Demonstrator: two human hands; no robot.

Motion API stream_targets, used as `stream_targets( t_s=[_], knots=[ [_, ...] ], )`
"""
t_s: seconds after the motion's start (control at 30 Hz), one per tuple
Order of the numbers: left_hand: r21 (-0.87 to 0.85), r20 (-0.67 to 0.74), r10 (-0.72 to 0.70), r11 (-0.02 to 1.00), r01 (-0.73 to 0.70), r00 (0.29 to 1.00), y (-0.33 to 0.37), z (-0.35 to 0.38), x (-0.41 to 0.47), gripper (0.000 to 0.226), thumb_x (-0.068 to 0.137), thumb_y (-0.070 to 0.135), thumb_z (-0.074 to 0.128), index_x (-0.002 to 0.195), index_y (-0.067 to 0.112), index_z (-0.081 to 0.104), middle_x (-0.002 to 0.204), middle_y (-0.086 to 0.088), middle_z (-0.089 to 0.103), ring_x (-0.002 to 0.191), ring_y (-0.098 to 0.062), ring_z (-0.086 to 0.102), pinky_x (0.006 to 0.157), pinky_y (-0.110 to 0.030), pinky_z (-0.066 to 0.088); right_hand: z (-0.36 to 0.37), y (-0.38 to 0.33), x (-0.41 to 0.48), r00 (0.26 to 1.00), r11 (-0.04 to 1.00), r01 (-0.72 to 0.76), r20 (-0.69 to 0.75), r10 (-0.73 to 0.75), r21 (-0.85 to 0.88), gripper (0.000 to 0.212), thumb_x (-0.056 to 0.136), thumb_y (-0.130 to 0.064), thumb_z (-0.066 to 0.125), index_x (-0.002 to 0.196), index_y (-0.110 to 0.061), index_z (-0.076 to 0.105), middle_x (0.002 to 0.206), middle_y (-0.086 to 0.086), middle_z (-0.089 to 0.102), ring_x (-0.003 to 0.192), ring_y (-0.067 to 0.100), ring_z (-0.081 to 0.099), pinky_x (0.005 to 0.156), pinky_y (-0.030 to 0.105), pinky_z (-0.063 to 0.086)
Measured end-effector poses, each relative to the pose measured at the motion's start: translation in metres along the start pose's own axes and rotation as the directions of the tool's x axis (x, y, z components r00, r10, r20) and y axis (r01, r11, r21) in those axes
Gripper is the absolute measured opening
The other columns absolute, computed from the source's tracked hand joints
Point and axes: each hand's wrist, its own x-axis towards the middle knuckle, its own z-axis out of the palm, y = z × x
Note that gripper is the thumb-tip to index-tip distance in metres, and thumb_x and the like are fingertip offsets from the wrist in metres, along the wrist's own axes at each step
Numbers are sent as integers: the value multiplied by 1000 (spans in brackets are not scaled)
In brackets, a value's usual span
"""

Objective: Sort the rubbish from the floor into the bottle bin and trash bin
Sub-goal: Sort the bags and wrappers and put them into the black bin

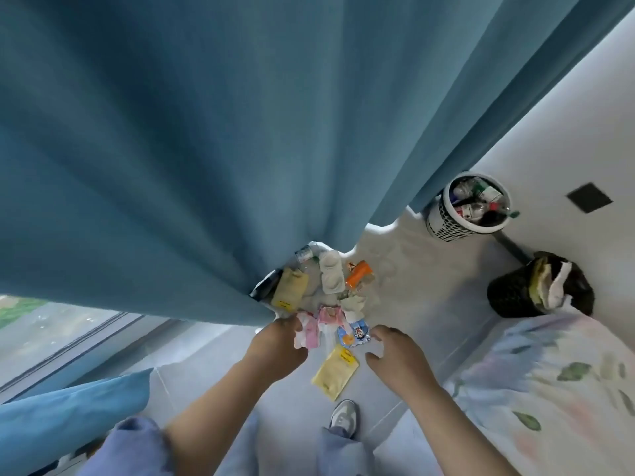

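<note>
Partway through by my reckoning: the white mesh bottle bin (443, 225) over by the wall already has a bunch of bottles in it, and the black trash bin (505, 297) next to it has paper and wrappers sticking out the top. Plenty left though. The pile sits on the floor at the curtain's (206, 149) hem, well apart from both bins: an orange bottle (358, 273), a small bottle (304, 253) half under the fabric, a white moulded tray (331, 277), two yellow packets (335, 374), a blue snack wrapper (354, 333) and some crumpled tissue (354, 304). The left hand (278, 345) looks to be pinching a pink-and-white wrapper (311, 333) at the near edge of the pile. The right hand (398, 355) hovers beside the blue one, fingers loosely spread, holding nothing
</note>
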Motion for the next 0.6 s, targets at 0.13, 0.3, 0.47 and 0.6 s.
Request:
stream_targets(
  t_s=[0.13, 0.3, 0.47, 0.6],
  knots=[
    [51, 70, 41, 998, -44, 997, -30, 30, 51, 43, 87, 28, 57, 129, 21, 50, 125, 4, 56, 114, -15, 54, 91, -22, 40, 54, 18, 31, 997, 997, -79, -14, 79, -12, 41, 89, -29, 56, 130, -22, 51, 128, -1, 59, 116, 17, 55, 93, 26, 46],
    [145, 110, 98, 983, -113, 989, -86, 83, 122, 43, 88, 31, 56, 129, 24, 48, 128, 4, 55, 117, -15, 52, 93, -22, 41, 140, 35, 88, 982, 983, -186, -28, 186, 3, 37, 88, -27, 56, 125, -20, 53, 124, 1, 59, 113, 18, 57, 90, 28, 47],
    [188, 81, 121, 973, -134, 989, -158, 158, 193, 35, 85, 31, 58, 118, 21, 53, 117, 2, 60, 107, -19, 57, 87, -27, 47, 240, 60, 156, 974, 975, -220, -44, 222, 42, 39, 87, -27, 57, 125, -18, 53, 120, 4, 60, 111, 22, 56, 86, 30, 47],
    [245, 52, 161, 955, -168, 986, -216, 230, 248, 30, 82, 32, 58, 109, 19, 55, 105, -1, 62, 92, -21, 60, 74, -29, 48, 319, 87, 210, 984, 982, -178, -41, 176, -64, 39, 87, -29, 56, 124, -17, 50, 120, 6, 58, 110, 25, 56, 80, 29, 46]
  ],
)
